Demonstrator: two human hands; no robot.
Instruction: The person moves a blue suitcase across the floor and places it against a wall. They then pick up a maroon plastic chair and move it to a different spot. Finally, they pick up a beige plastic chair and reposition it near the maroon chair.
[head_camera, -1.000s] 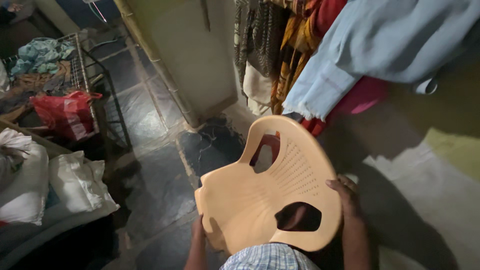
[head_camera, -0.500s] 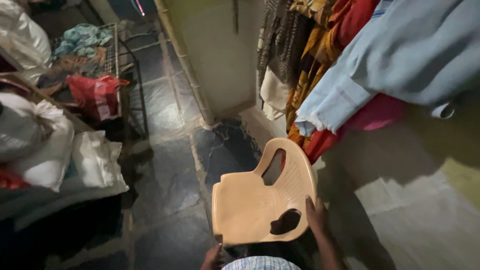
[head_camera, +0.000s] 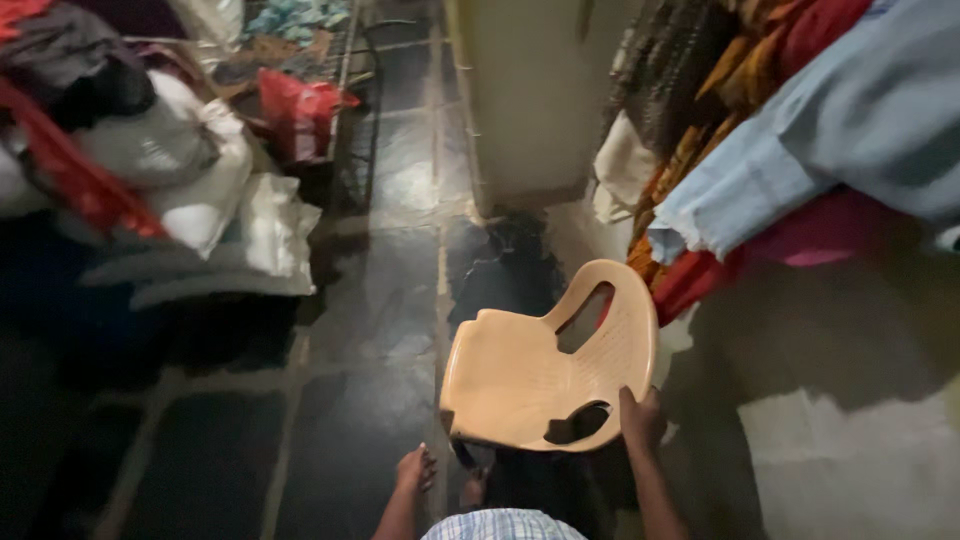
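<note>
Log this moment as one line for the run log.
right hand: gripping rim of peach plastic armchair | left hand: open, off chair, near seat's front edge | chair: over dark stone floor | hanging clothes: right

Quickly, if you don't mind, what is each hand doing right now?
Left hand: open, fingers spread, holding nothing, just below the plastic chair's seat edge.
Right hand: closed on the chair's armrest.

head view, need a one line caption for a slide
Right hand grips the back of a beige plastic chair on dark stone floor; left hand open below it.
</note>
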